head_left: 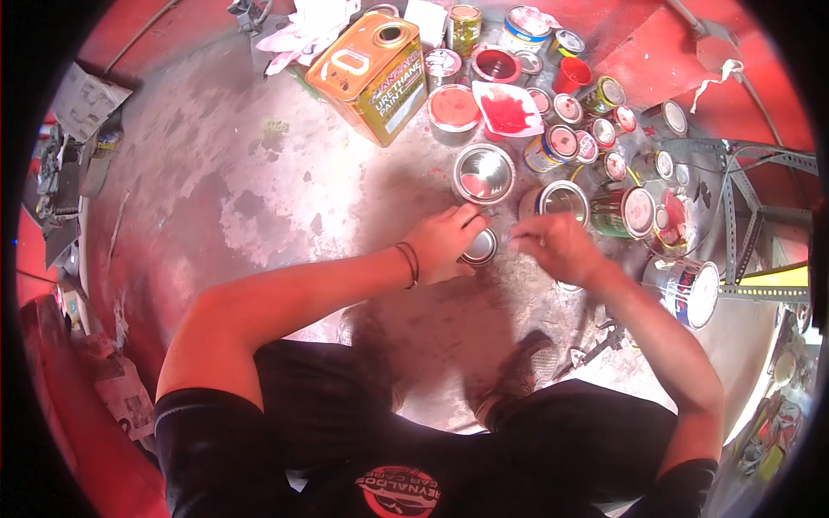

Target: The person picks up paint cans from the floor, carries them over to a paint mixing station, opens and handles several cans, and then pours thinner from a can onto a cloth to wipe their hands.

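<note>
1. Black shirt (380, 483) w/ a red round logo is sitting closest to the lens; the person is crouching, one shoe (518, 375) showing on the grey floor (216, 190).
2. Left hand (443, 242) is curling round a small tin (480, 248), fingers clamped on its side; a dark band is sitting on that wrist.
3. Right hand (557, 244) is hovering just right of the small tin, fingers bunched together; it's blurred, so can't tell if it's pinching anything.
4. Small tin is standing on the floor between both hands, shiny lid facing up.
5. Open can (484, 173) w/ red residue inside is sitting just beyond the small tin.
6. Another open can (557, 200) is sitting beyond and right of the small tin, touching the right hand's fingertips or nearly so.
7. Orange urethane can (371, 73) is lying well beyond the small tin, to its left.
8. White tray (508, 110) smeared w/ red paint is resting well beyond the small tin, among many lidded tins.
9. Blue-and-white can (691, 289) is lying on its side far right of the small tin.
</note>
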A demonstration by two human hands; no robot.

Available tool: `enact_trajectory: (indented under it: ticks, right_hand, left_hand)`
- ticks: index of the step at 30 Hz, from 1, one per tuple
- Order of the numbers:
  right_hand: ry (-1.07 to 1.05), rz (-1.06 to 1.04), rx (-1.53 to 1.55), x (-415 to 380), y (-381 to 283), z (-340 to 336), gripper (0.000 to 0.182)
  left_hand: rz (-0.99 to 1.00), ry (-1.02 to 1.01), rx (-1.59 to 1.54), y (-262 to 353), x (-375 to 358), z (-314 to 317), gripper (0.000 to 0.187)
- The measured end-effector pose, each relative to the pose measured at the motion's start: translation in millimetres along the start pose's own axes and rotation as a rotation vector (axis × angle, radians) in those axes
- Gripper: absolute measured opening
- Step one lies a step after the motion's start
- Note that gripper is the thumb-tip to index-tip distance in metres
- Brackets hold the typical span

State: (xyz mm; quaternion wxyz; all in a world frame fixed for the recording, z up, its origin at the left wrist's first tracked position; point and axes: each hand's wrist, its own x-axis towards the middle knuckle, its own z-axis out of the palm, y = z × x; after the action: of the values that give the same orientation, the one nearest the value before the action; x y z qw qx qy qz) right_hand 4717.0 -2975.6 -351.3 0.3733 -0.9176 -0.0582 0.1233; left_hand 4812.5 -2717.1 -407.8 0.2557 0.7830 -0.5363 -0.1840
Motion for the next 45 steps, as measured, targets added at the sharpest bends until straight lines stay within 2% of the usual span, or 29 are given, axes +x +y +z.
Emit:
enact_trajectory:
  ticks: [5, 8, 11, 15, 18, 24, 27, 37, 40, 45]
  right_hand:
    - [-0.115, 0.258, 0.107, -18, 6, 29, 0.021]
    - [-0.075, 0.321, 0.246, -18, 11, 32, 0.023]
    - [-0.028, 0.304, 0.255, -14, 16, 37, 0.024]
    - [-0.146, 0.363, 0.303, -12, 10, 29, 0.025]
    - [-0.066, 0.313, 0.309, -16, 15, 39, 0.021]
    - [-0.177, 0.428, 0.215, -13, 2, 29, 0.025]
    - [-0.157, 0.435, 0.182, -14, 2, 32, 0.028]
    - [-0.154, 0.367, -0.058, -4, -13, 33, 0.027]
    - [-0.182, 0.345, -0.159, 4, -16, 34, 0.028]
    - [-0.172, 0.316, -0.299, 19, -15, 46, 0.030]
  left_hand:
    - [-0.051, -0.077, 0.000, 3, 4, -1, 0.078]
    - [-0.031, -0.134, 0.004, 1, 5, -7, 0.075]
    - [0.040, -0.171, 0.013, -5, 10, -12, 0.072]
    - [0.102, -0.176, 0.013, -12, 12, -10, 0.071]
    - [0.093, -0.206, 0.030, -10, 14, -14, 0.074]
    - [0.098, -0.201, 0.059, -10, 15, -15, 0.074]
    - [0.114, -0.191, 0.059, -11, 15, -14, 0.073]
    - [0.160, -0.196, 0.093, -13, 18, -13, 0.073]
    - [0.119, -0.273, 0.133, -7, 21, -16, 0.072]
    - [0.166, -0.237, 0.187, -8, 22, -11, 0.066]
